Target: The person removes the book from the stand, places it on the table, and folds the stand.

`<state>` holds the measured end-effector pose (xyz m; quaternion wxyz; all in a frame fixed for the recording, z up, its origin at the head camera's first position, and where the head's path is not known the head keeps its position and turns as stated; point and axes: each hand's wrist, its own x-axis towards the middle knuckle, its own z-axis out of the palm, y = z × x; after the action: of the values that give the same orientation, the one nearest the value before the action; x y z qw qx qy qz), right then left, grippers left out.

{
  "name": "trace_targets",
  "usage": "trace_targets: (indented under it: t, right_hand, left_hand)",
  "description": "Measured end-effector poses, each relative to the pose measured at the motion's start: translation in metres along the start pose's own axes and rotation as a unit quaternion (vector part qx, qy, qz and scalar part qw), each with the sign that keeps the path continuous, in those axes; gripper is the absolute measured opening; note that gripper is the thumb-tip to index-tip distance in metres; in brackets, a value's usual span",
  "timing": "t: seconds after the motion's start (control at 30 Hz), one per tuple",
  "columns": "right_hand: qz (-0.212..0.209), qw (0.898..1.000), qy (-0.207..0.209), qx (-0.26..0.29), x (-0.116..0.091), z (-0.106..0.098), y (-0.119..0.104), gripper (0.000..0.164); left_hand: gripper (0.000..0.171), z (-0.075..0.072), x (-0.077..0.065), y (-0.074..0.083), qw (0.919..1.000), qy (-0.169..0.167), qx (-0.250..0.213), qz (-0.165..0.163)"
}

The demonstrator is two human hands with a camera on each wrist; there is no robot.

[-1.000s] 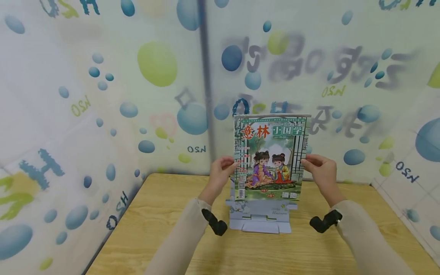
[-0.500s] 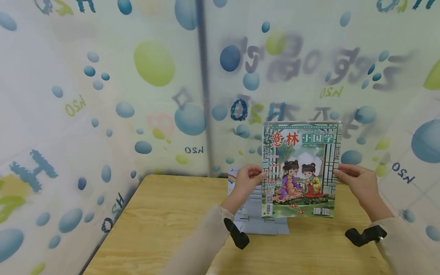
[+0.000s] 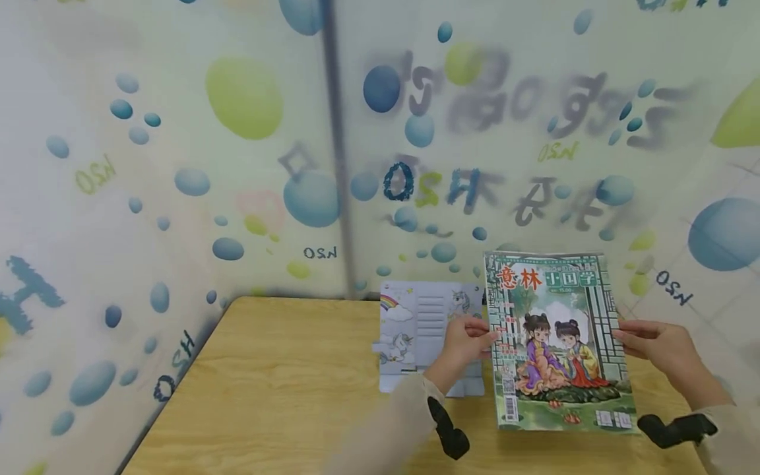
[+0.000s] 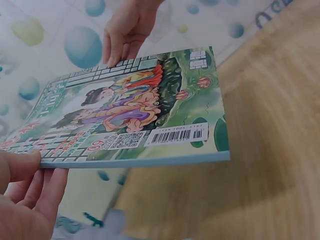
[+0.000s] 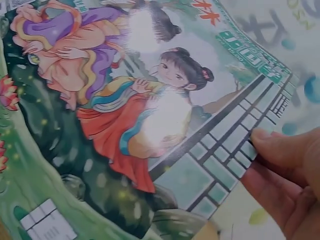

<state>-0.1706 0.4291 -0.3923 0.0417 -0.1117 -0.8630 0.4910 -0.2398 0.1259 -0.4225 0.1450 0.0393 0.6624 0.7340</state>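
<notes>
On the right of the table, here's the magazine, a glossy paper rectangle held above the smooth, grained wood, top leaning away. Left hand pinches its left edge, right hand its right, thumbs over the cover, gaps closed to the paper's thickness; the near edge hangs free. Just left, the flat-panelled, unicorn-printed stand, partly behind the left hand; wood runs broad beyond it. And the magazine's shifted right and nearer since the last frame, uncovering more stand!
</notes>
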Motion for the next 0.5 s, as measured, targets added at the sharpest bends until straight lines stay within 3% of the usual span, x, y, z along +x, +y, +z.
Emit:
trace_targets:
  t: [0.1, 0.27, 0.5]
  right_hand:
    - [0.025, 0.999, -0.024, -0.005, -0.001, -0.007, 0.022, 0.056]
    - [0.08, 0.995, -0.054, -0.016, -0.001, -0.013, 0.054, 0.068]
    - [0.14, 0.987, -0.075, -0.014, -0.001, -0.01, 0.088, 0.07]
  left_hand:
    - [0.011, 0.011, -0.003, -0.015, 0.9997, -0.002, -0.002, -0.024]
    - [0.013, 0.027, -0.01, -0.041, 0.9993, 0.002, -0.011, -0.036]
    - [0.023, 0.041, -0.017, -0.062, 0.9988, 0.01, 0.0, -0.048]
